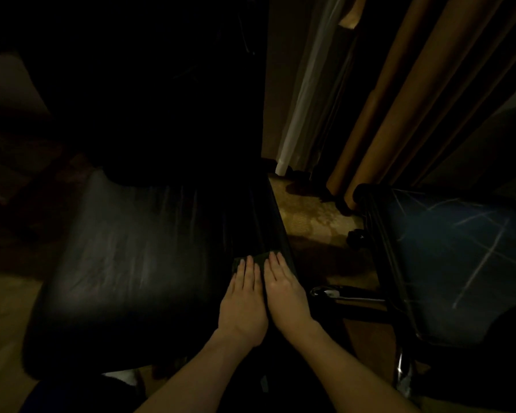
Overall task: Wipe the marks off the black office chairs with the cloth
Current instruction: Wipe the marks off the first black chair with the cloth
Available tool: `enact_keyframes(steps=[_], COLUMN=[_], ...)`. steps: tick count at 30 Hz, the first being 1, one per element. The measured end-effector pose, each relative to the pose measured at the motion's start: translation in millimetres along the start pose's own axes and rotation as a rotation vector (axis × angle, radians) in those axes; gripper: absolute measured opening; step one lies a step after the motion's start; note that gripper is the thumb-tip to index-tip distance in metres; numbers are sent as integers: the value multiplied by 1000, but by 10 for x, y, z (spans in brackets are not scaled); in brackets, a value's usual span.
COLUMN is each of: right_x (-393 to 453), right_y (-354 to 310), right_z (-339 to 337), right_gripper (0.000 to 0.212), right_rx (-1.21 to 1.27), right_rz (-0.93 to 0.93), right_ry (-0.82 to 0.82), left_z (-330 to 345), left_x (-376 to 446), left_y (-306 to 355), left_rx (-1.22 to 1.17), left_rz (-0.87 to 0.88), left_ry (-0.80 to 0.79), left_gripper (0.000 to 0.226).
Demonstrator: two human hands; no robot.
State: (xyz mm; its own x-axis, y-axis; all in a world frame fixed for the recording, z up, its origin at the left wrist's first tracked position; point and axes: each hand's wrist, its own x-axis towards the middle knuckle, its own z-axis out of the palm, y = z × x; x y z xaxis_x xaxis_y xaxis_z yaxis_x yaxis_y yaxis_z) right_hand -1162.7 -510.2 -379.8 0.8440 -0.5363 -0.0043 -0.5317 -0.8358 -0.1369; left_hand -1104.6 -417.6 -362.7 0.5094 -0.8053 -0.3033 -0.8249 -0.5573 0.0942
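Straight fingers of the left hand [244,305] and right hand [283,289] lie flat, side by side, pressing a dark cloth [258,257] on the right edge of the black chair seat [137,257]. Another chair [459,263] with pale marks [477,263] stands to the right.

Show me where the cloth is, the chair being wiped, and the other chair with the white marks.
cloth [258,259]: head view, dark edge showing past the fingertips.
chair being wiped [137,257]: head view, middle of its black seat.
marked chair [459,251]: head view, seat surface among the white streaks.
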Motion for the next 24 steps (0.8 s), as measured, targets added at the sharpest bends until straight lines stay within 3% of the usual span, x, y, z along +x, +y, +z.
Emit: enact_keyframes(steps=[5,17,24], right_x=[645,2598,3485], right_y=[-28,21,-197], right_z=[-202,-110,-49], right_gripper=[55,54,60], right_rx=[-6,-148,-7], right_rz=[-83,-121,-69], right_ry=[-86,-40,-95], left_z=[-250,-723,-901], left_x=[549,2281,3086], left_y=[-251,-1014,-1661], left_rx=[-6,19,19], left_rz=[-7,-11,4], left_ry=[11,102,81], left_gripper=[75,73,72])
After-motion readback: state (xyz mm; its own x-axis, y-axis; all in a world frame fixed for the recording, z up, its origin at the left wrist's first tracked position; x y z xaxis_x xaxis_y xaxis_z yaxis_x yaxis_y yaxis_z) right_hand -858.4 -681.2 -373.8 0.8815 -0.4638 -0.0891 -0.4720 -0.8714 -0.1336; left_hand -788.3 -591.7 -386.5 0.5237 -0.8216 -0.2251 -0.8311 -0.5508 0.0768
